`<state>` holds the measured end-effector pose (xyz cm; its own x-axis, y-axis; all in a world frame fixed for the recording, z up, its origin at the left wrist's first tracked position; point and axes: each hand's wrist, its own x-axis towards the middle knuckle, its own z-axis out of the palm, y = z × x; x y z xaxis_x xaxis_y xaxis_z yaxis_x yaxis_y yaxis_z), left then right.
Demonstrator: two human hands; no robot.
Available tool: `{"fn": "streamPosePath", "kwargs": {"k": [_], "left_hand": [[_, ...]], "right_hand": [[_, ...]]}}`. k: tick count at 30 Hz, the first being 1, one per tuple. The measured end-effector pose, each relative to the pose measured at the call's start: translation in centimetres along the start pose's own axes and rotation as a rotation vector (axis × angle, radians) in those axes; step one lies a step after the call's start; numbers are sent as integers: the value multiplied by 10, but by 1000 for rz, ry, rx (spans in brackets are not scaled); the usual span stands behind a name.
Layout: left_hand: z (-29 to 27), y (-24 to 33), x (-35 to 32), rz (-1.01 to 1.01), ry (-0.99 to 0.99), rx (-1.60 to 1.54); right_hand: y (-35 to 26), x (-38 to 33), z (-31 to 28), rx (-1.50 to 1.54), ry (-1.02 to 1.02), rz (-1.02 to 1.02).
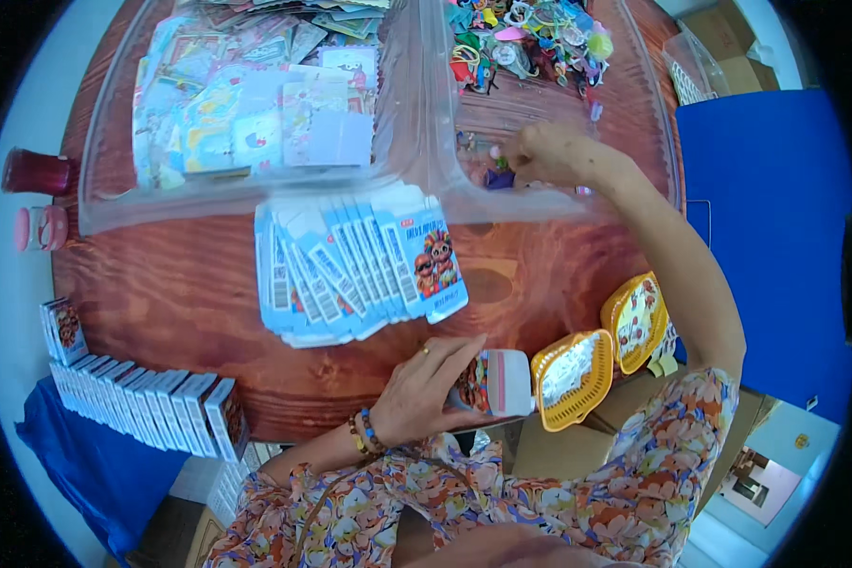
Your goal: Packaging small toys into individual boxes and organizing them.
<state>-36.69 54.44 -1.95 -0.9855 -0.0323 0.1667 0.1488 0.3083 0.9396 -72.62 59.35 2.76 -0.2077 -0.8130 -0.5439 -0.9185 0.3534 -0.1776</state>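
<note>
My left hand (pixel 424 386), with a ring and beaded bracelets, is wrapped round a small printed carton (pixel 509 382) near the table's front edge. The carton's pale flap end points right. My right hand (pixel 551 154) reaches into the right part of the clear plastic tray (pixel 426 142), its fingers curled together; whatever they hold is hidden. Beside those fingertips lie a purple trinket (pixel 499 178) and a small pink piece (pixel 495 151). Between my hands and the tray, a fanned stack of flat light-blue cartons (pixel 350 265) rests on the wood.
Colourful trinkets (pixel 530 47) heap at the tray's far right; sticker and card packets (pixel 246 114) fill its left part. Filled cartons (pixel 142 398) stand in a row at front left. Two yellow baskets (pixel 572 417) sit at front right. A dark red jar (pixel 36 171) stands far left.
</note>
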Motion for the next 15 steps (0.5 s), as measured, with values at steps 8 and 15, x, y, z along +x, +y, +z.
{"fn": "streamPosePath", "kwargs": {"k": [8, 15], "left_hand": [[-8, -14, -1, -112, -71, -166], [-11, -14, -4, -122, -110, -212]], "right_hand": [[5, -11, -30, 837, 108, 274], [13, 5, -18, 232, 265, -144]]}}
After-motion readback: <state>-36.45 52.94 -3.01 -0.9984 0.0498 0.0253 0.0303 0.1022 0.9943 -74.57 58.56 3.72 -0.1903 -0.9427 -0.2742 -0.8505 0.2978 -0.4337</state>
